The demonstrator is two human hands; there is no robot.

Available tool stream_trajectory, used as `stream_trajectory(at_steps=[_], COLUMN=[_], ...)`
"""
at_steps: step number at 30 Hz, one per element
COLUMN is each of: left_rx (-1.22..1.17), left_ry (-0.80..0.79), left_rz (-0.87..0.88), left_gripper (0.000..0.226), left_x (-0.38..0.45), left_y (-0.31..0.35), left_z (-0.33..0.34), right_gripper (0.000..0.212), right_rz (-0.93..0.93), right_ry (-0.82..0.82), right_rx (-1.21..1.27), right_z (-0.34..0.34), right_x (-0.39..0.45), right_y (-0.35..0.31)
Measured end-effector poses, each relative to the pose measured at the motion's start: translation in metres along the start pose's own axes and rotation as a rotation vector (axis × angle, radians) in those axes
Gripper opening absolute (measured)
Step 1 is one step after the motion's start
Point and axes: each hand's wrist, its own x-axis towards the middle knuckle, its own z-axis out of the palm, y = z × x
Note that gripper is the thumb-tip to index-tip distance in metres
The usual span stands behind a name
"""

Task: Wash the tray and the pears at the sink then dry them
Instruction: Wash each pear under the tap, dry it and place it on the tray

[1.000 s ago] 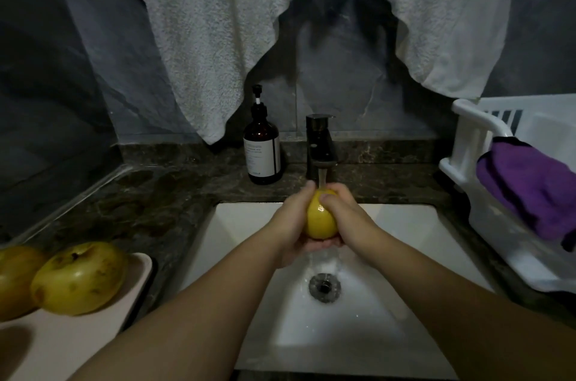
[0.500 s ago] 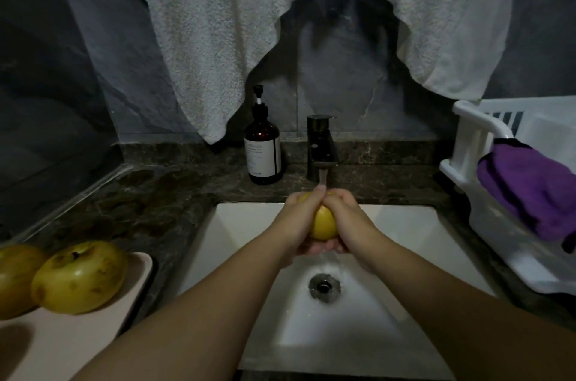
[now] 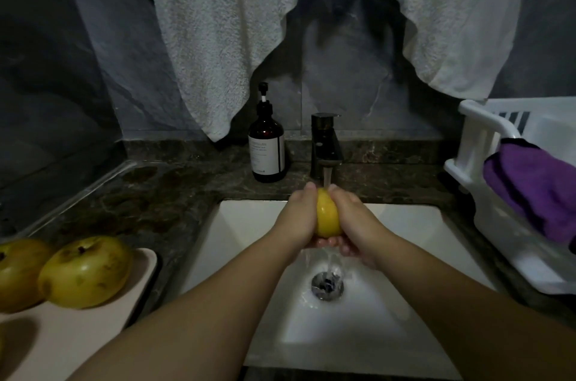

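i see a yellow pear (image 3: 328, 216) pressed between both palms, right under the tap (image 3: 324, 148), with the stream landing on its top. my left hand (image 3: 297, 218) wraps the left side of the fruit, fingers curled round behind it; my right hand (image 3: 355, 221) closes on the other side, so the grip of both hands is narrow and holding that pear. water runs off below the grip and falls to the drain (image 3: 327, 285) in the white sink (image 3: 414, 240), directly beneath the hands.

left of the grip and nearer to me, two more pears sit on a pale tray (image 3: 74, 337) on the dark stone tabletop (image 3: 162, 203): the nearer pear (image 3: 85, 271) stem side up and speckled brown, the farther pear (image 3: 17, 273) touching it and cut by the frame edge. the tray lies just beside the sink's left rim.

beyond the grip and a little left stands a brown pump bottle (image 3: 267, 144) with a white label, next to the tap. to the right of the grip, a white plastic basket (image 3: 477, 144) sits on the tabletop with a purple cloth (image 3: 536, 190) draped over its edge. a white towel (image 3: 218, 38) hangs on the wall above everything.
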Motion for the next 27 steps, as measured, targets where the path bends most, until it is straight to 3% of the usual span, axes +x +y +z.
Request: stream_trajectory(at_steps=[3,8,11,15,20,24,27], left_rx=[0.069,-0.015,0.043,0.084,0.088,0.204,0.130], left_ry=[0.019,-0.113,-0.023,0.030,-0.024,0.079,0.079], left_rz=[0.024,-0.146,-0.046,0.026,-0.041,0.154,0.092], left_gripper=[0.049,0.057,0.050,0.044,0.054,0.045,0.047], left_x=[0.0002,-0.0032,-0.0025,0.0011,-0.0024,0.0006,-0.0004], left_y=[-0.0002,-0.0008,-0.0026,-0.0047,-0.0027,-0.0054,-0.0039], left_z=[0.0035,-0.0035,-0.0009,0.0016,-0.0005,0.0018,0.0049], right_gripper=[0.047,0.031,0.042,0.062,0.043,0.046,0.052], right_rz=[0.109,-0.096,-0.035,0.185,-0.026,0.139,0.192], right_ry=[-0.026,-0.004,-0.009,-0.021,0.035,0.033,-0.008], right_rx=[0.099,-0.097,-0.072,0.028,-0.130,0.073,0.109], right_z=[-0.0028,-0.0066,-0.0028,-0.0018,0.0001,0.0009,0.0002], right_x=[-0.0029,-0.0040,-0.0036,-0.0020,-0.0023,-0.0027,-0.0030], right_y=[-0.0014,0.0008,-0.0024,-0.0033,-0.0053,-0.0071,-0.0065])
